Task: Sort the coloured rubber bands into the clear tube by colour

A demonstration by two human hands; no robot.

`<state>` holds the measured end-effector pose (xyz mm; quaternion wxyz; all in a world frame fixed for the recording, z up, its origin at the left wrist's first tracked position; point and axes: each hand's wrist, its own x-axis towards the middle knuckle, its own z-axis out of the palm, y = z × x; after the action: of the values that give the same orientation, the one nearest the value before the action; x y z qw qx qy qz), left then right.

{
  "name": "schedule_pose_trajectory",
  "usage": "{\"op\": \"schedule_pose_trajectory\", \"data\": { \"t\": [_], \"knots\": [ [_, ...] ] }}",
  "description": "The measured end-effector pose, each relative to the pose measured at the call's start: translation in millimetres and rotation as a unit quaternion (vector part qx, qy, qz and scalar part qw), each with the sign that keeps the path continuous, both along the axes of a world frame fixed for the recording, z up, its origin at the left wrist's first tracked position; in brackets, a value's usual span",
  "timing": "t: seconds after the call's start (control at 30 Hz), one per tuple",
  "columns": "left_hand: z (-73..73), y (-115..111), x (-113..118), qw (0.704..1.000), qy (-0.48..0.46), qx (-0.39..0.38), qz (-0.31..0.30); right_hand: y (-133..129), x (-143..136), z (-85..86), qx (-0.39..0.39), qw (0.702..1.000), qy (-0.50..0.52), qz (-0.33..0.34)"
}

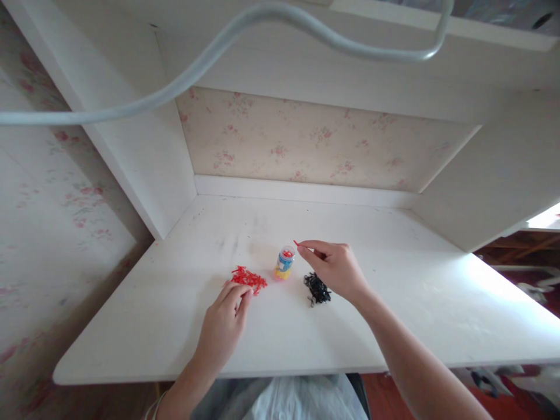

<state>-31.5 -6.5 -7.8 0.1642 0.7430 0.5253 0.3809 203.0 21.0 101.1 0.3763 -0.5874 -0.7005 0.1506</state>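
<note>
A small clear jar with a blue and yellow label stands upright on the white desk, and red pieces show inside its open top. To its right, my right hand pinches a thin red piece between thumb and fingertips, close to the jar's mouth. My left hand rests at the near edge of a pile of small red pieces. Its thumb and fingers are pressed together, and what they hold, if anything, is hidden. Below my right hand lies a pile of small black pieces.
The white desk has panels on both sides and a shelf above. A thick pale cable crosses the top of the view. Behind the desk is flowered wallpaper. Wooden shelving shows at the right edge.
</note>
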Motion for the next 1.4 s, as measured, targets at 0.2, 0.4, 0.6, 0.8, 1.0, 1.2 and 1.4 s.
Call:
{"op": "schedule_pose_trajectory", "data": {
  "t": [0.2,0.4,0.6,0.8,1.0,1.2,1.4],
  "knots": [
    [-13.3,-4.2,-4.8,1.0,0.005,-0.009,-0.004,19.1,1.6,8.1,-0.017,0.99,-0.125,0.056],
    [-12.3,-3.8,-5.6,1.0,0.003,-0.008,-0.001,21.1,-1.3,4.9,-0.029,0.985,-0.158,0.068],
    [-12.9,-2.7,-5.0,1.0,0.012,-0.01,-0.006,18.7,2.5,4.6,-0.046,0.984,-0.166,0.042],
    [-12.2,-2.3,-3.2,1.0,0.008,-0.022,-0.006,15.7,-2.2,4.7,-0.017,0.959,-0.278,0.042],
    [-12.2,-1.7,-2.4,1.0,0.008,-0.019,-0.005,15.6,-6.9,3.6,-0.025,0.934,-0.354,0.043],
    [-12.0,-1.5,-1.8,1.0,0.001,-0.014,-0.005,16.8,-9.0,5.0,-0.03,0.934,-0.354,0.039],
    [3.1,-0.9,0.9,0.999,-0.029,-0.026,-0.009,12.8,-1.8,6.1,0.0,0.955,-0.295,0.029]
  ]
}}
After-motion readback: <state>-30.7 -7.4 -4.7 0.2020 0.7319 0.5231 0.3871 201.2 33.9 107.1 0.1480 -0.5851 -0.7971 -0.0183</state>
